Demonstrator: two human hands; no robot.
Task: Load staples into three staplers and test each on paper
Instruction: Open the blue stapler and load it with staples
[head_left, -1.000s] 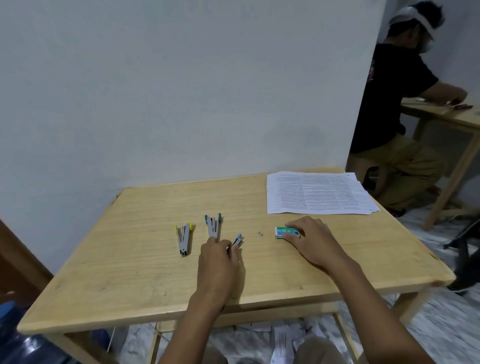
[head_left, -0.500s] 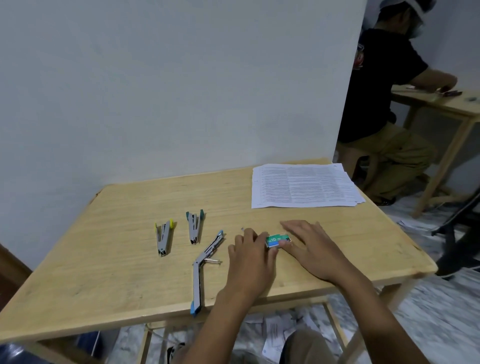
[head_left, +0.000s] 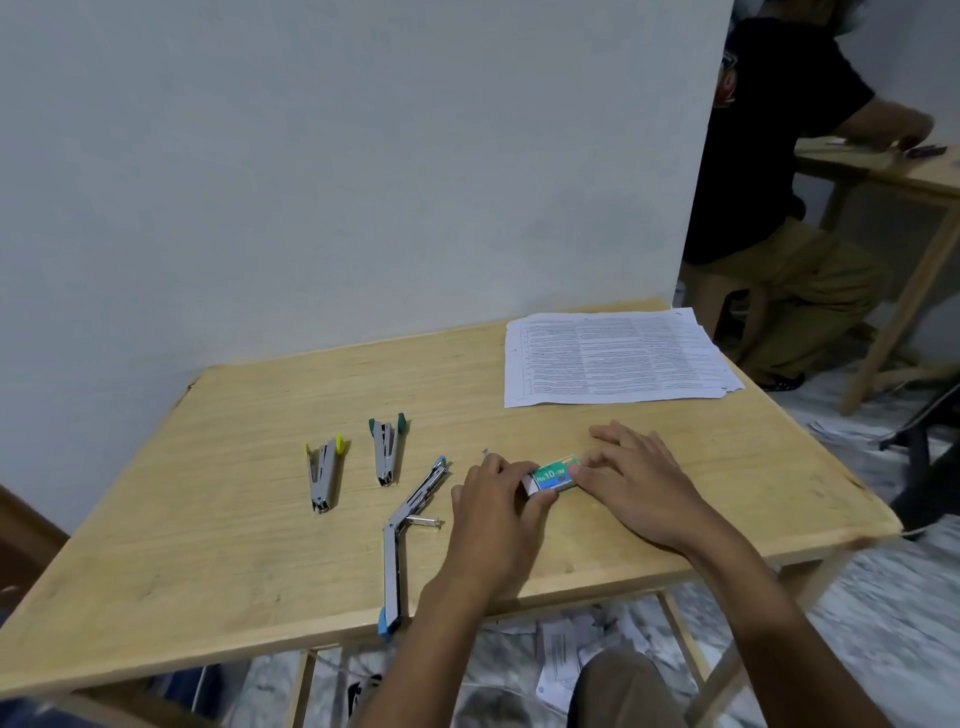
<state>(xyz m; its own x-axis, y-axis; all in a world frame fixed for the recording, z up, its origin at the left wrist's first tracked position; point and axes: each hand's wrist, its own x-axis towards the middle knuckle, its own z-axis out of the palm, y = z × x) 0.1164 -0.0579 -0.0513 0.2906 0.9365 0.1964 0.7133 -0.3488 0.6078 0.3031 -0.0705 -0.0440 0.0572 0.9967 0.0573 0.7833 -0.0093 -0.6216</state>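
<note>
between the two hands, a little toward 4 o'clock from the middle of the tabletop (head_left: 234, 519), lies the green staple box (head_left: 555, 475), flat on the wood with its white inner tray showing at the 9 o'clock end. the left hand (head_left: 498, 519) pinches that end, fingers curled over the top; the right hand (head_left: 639, 483) lies mostly flat, fingers fairly straight, fingertips pressing the box's 3 o'clock end. at 9 o'clock of the left hand the blue stapler (head_left: 400, 545) lies swung wide open, one long arm running toward 6 o'clock to the near edge, the other toward 1 o'clock. at 11 o'clock from it lies the teal stapler (head_left: 387, 449), and at that one's 9 o'clock the yellow stapler (head_left: 323, 473); the two are apart, each opened in a narrow v with coloured ends toward 12. a tiny loose bit (head_left: 485, 452), too small to tell, sits just at 12 o'clock of the left hand. the stack of printed paper (head_left: 615, 358) lies at the far 2 o'clock corner. beyond, at 2 o'clock, another person (head_left: 769, 156) sits at a second table (head_left: 909, 171); scattered sheets (head_left: 566, 660) lie on the floor at 6 o'clock
</note>
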